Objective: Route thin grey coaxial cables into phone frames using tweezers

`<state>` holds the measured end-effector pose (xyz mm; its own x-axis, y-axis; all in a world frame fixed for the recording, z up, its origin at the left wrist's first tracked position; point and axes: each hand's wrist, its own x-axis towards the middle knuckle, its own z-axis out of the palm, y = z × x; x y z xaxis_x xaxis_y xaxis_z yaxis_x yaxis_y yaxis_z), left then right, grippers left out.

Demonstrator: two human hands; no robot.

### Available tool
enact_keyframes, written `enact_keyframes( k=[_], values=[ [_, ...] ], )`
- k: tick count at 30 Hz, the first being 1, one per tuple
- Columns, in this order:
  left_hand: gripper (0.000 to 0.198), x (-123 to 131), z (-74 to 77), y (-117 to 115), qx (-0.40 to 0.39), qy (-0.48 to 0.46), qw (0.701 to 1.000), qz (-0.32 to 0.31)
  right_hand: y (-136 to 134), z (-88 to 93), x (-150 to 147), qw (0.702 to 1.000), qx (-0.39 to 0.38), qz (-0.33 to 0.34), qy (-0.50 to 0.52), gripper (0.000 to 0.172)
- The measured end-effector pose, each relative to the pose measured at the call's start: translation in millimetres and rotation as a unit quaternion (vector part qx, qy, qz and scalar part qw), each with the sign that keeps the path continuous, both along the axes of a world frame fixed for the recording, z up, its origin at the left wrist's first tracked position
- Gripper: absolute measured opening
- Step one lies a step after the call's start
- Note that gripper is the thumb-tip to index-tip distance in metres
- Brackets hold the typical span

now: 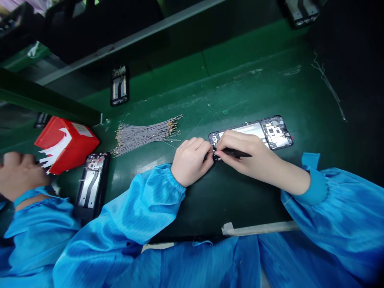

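An opened phone body (255,129) with bare circuit boards lies on the green bench in front of me. My right hand (247,150) is closed round dark tweezers (241,153), held low over the phone's left end. Beside it, my left hand (192,162) rests at that same end with its fingers curled and pinched together; whatever lies between its fingertips is hidden. Both hands nearly touch at the phone's edge. Left of them a bundle of thin grey cables (144,136) with gold-coloured tips is spread on the bench.
A co-worker's hand (22,176) is at the left, near a red box (73,146) with white strips. Other opened phones lie at the lower left (92,182), upper left (119,87) and top right (301,11). A green post (51,100) stands left; loose threads (330,88) lie right.
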<state>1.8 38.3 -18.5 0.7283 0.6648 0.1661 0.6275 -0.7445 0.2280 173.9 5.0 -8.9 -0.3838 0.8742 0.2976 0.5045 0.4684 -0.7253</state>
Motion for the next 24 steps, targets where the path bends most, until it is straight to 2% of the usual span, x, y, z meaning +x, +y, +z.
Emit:
enact_keyframes(
  k=[2, 4, 9, 11, 14, 16, 18, 21, 24],
  values=[
    [0.017, -4, 2.0, 5, -0.017, -0.014, 1.0, -0.016, 1, 1.2, 2, 1.0, -0.004, -0.003, 0.018, 0.011],
    [0.02, -10, 4.7, 11, -0.032, -0.028, 0.998, -0.05, 1, 4.0, 8, 0.998, -0.014, -0.035, 0.042, 0.009],
    [0.036, -22, 7.7, 24, 0.006, 0.033, 0.984, -0.177, -7, 10.2, 47, 0.968, -0.014, -0.238, 0.073, 0.008],
    [0.034, -22, 7.0, 27, 0.038, 0.056, 0.979, -0.191, -13, 8.4, 66, 0.951, 0.008, -0.306, 0.034, 0.01],
    [0.03, -21, 8.4, 29, 0.051, 0.074, 0.976, -0.199, -20, 3.2, 89, 0.92, 0.065, -0.373, -0.097, 0.012],
    [0.029, -20, 12.5, 27, 0.05, 0.085, 0.974, -0.205, -24, 0.5, 97, 0.907, 0.067, -0.386, -0.155, 0.013],
    [0.028, -18, 17.9, 22, 0.057, 0.099, 0.972, -0.205, -26, -0.4, 97, 0.909, 0.04, -0.383, -0.16, 0.014],
    [0.025, -13, 23.6, 7, 0.082, 0.114, 0.966, -0.217, -29, 0.7, 88, 0.931, -0.001, -0.343, -0.127, 0.015],
    [0.019, -8, 23.1, -5, 0.103, 0.121, 0.958, -0.239, -34, 2.7, 73, 0.966, -0.052, -0.245, -0.062, 0.013]
  ],
)
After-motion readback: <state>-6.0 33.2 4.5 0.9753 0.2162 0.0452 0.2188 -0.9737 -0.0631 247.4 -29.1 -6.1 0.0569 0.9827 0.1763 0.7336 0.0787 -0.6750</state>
